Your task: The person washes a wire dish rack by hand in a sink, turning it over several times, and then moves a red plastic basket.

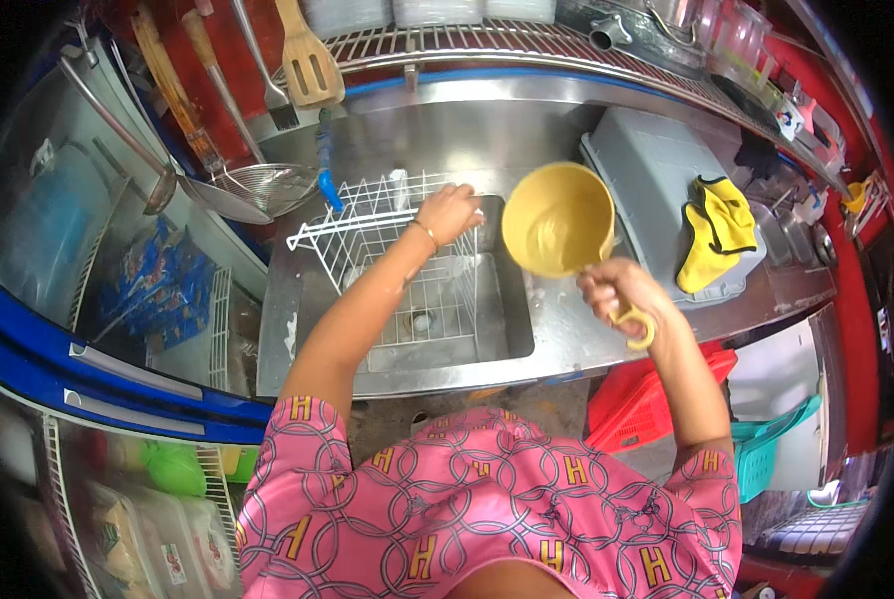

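My right hand [621, 294] is closed around the handle of a yellow plastic dipper [559, 219], whose round bowl is tilted so its inside shows. The dipper is over the steel counter, just right of the sink [513, 299]. A white wire rack [327, 262] sits in the sink, and my left hand [451, 215] is at its upper right rim, with the fingertips partly hidden. Through the wires, the sink's drain [419, 322] shows. A blue tap spout [329, 187] points down at the rack's back left.
An upturned grey plastic tub [642, 165] with yellow gloves [717, 232] on it stands at the right. A wire shelf [447, 54] runs above. A wooden slotted spatula [308, 64] and a wire strainer [267, 187] hang at the left, near a glass-fronted cabinet. Red and teal baskets are below right.
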Action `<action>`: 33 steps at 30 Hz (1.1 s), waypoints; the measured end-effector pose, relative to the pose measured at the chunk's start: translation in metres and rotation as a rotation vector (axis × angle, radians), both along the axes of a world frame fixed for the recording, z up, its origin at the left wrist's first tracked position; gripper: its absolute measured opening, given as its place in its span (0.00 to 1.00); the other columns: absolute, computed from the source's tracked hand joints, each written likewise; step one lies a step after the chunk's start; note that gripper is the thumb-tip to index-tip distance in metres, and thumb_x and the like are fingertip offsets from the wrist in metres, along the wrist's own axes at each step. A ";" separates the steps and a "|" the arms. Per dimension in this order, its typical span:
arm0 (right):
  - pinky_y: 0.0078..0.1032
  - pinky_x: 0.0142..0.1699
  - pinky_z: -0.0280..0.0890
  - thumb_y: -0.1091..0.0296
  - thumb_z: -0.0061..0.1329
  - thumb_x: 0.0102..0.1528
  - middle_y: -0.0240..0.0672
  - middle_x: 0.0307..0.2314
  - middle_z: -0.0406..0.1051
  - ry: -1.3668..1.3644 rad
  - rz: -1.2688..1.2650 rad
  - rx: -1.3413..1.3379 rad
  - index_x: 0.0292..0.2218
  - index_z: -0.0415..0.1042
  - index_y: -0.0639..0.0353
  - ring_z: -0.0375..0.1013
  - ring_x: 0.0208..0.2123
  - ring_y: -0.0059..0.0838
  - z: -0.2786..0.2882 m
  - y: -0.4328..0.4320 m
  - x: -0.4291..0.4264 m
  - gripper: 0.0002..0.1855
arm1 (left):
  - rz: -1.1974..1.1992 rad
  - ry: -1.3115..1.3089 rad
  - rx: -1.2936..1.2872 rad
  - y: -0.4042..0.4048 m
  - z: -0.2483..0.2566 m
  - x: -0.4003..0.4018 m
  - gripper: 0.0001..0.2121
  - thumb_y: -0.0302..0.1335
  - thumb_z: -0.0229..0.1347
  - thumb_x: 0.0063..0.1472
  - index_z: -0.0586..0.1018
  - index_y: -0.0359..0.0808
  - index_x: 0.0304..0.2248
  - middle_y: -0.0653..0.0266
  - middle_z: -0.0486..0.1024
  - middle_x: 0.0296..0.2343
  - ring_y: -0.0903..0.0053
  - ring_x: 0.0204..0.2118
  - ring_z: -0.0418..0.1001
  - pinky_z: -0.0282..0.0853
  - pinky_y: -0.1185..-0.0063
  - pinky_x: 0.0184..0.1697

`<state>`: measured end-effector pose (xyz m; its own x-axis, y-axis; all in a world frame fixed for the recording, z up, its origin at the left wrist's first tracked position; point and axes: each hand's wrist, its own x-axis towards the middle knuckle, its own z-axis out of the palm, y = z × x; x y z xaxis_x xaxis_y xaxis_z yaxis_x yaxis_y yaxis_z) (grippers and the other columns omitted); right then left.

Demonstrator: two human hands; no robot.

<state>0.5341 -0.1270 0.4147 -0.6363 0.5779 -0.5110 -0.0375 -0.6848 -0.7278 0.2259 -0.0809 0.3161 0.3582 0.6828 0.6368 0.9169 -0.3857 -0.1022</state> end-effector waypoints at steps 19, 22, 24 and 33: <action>0.06 0.13 0.48 0.74 0.32 0.52 0.29 0.19 0.55 0.070 0.112 -0.152 0.25 0.55 0.65 0.50 0.12 0.09 0.036 0.073 -0.071 0.05 | -0.279 -0.892 -1.287 0.030 0.014 -0.017 0.16 0.25 0.48 0.48 0.73 0.34 0.39 0.65 0.74 0.28 0.87 0.23 0.69 0.58 0.89 0.20; 0.06 0.13 0.48 0.75 0.32 0.52 0.29 0.19 0.54 0.047 0.094 -0.117 0.25 0.55 0.65 0.49 0.12 0.09 0.038 0.073 -0.069 0.05 | -0.284 -0.882 -1.259 0.034 0.004 -0.020 0.14 0.27 0.49 0.48 0.74 0.33 0.37 0.67 0.75 0.25 0.85 0.22 0.69 0.60 0.88 0.21; 0.06 0.12 0.48 0.75 0.32 0.52 0.29 0.19 0.54 0.038 0.054 -0.120 0.25 0.55 0.65 0.49 0.12 0.09 0.035 0.073 -0.068 0.04 | -0.309 -0.866 -1.181 0.036 -0.008 -0.020 0.13 0.27 0.49 0.49 0.75 0.33 0.35 0.67 0.75 0.24 0.83 0.21 0.69 0.61 0.87 0.22; 0.07 0.13 0.51 0.77 0.32 0.51 0.30 0.17 0.54 0.063 0.023 -0.119 0.26 0.52 0.66 0.51 0.12 0.11 0.028 0.074 -0.054 0.03 | -0.348 -0.635 -0.952 0.032 -0.010 -0.015 0.13 0.21 0.47 0.48 0.73 0.30 0.36 0.62 0.74 0.27 0.81 0.27 0.71 0.66 0.84 0.35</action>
